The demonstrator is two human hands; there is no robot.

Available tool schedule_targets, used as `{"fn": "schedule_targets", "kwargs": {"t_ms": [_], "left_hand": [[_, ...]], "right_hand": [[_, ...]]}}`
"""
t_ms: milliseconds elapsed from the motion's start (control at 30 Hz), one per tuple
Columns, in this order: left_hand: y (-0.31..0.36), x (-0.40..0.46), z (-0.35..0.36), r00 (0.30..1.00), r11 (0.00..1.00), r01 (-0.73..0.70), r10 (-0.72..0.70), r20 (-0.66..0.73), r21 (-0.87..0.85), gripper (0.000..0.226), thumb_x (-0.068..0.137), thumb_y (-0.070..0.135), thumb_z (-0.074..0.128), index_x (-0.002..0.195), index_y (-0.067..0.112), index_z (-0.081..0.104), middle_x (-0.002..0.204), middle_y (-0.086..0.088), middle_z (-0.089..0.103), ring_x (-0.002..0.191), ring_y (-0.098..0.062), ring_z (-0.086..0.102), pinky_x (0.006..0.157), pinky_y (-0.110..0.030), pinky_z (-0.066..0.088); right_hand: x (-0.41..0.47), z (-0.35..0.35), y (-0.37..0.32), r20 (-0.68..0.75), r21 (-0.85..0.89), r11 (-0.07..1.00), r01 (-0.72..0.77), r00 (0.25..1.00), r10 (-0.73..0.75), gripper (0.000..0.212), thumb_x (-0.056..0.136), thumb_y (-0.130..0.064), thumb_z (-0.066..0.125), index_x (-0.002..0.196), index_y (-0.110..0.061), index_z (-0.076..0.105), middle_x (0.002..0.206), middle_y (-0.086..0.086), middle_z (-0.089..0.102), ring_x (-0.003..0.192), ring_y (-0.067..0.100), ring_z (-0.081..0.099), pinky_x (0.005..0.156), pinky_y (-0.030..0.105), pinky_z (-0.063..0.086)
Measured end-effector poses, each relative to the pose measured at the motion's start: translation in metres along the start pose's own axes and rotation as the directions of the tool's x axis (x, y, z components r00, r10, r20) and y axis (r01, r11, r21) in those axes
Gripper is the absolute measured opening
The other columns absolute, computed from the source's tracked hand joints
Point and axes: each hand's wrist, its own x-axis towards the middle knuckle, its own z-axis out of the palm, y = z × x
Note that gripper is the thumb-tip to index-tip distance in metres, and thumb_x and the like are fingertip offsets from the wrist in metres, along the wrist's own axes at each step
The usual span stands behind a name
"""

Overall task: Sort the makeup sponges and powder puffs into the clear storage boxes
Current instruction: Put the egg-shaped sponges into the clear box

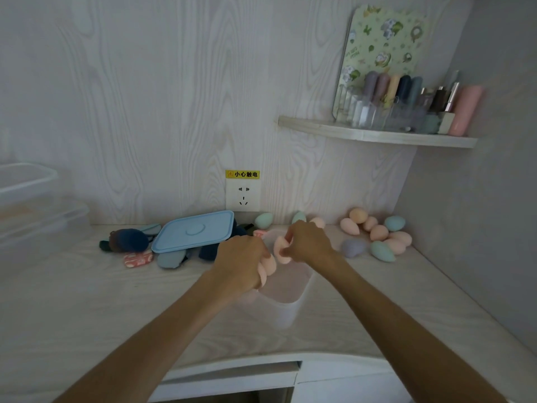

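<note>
- sponges: pink sponges (266, 268) are clutched in the left hand (242, 261) at mid-frame, its fingers curled round them above the clear box (286, 298).
- the right hand (308, 242), just right of the left, pinches another pink sponge (281, 249) between thumb and fingers over the same box.
- the box stands on the pale wood-grain counter (87, 301), below both hands; what lies inside cannot be told.
- a loose pile of sponges (377, 232), pink, teal and one lilac, lies on the counter at centre right, by the wall corner.
- two teal sponges (263, 220) rest against the back wall just above the hands.
- a blue lid (194, 231) sits tilted atop dark blue puffs (130, 241) at centre left; a small red packet (138, 259) lies in front of them.
- stacked clear boxes (35, 205) stand at the left edge of the frame, blurred.
- a wall socket (243, 196) with a yellow warning label is at centre, above the lid.
- a corner shelf (377, 135) at upper right carries bottles, tubes and a floral board.
</note>
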Motion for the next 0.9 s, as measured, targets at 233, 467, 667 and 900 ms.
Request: {"fn": "schedule_targets", "kwargs": {"t_ms": [233,467,667,900], "left_hand": [[-0.008,-0.001,-0.006,0.996,0.996,-0.085,0.085,0.037,-0.008,0.054,0.071,0.031,0.073,0.123,0.027,0.057,0.116,0.004,0.059,0.105,-0.018,0.058,0.074,-0.025,0.038],[-0.017,-0.004,-0.010,0.990,0.991,-0.131,0.132,0.039,-0.023,0.054,0.070,0.039,0.072,0.120,0.026,0.058,0.111,0.004,0.054,0.099,-0.019,0.057,0.070,-0.026,0.033],[-0.021,-0.002,-0.011,0.984,0.979,-0.180,0.181,0.001,0.098,0.046,0.069,0.048,0.067,0.112,0.033,0.056,0.092,0.012,0.040,0.100,-0.015,0.051,0.069,-0.028,0.029],[-0.036,0.007,-0.012,0.929,0.921,-0.369,0.370,0.015,0.123,0.055,0.067,0.056,0.068,0.113,0.030,0.052,0.136,0.015,0.038,0.130,-0.012,0.024,0.100,-0.025,0.021]], "right_hand": [[0.006,0.017,-0.006,-0.006,0.326,0.945,0.011,1.000,-0.009,0.023,0.083,-0.014,0.068,0.104,-0.005,0.069,0.105,0.011,0.070,0.099,0.022,0.066,0.064,0.022,0.046],[0.013,0.015,-0.015,0.113,0.191,0.979,0.071,0.989,-0.094,0.020,0.083,-0.014,0.064,0.093,0.003,0.066,0.097,0.016,0.069,0.091,0.025,0.063,0.072,0.034,0.051],[0.009,0.025,-0.025,-0.013,0.060,0.996,0.059,0.998,-0.058,0.021,0.087,-0.022,0.057,0.073,-0.008,0.051,0.082,0.008,0.057,0.088,0.025,0.059,0.058,0.028,0.036],[0.012,0.020,-0.018,0.119,0.179,0.980,0.092,0.986,-0.114,0.020,0.083,-0.020,0.064,0.077,-0.001,0.067,0.080,0.013,0.067,0.084,0.027,0.063,0.073,0.037,0.047]]}}
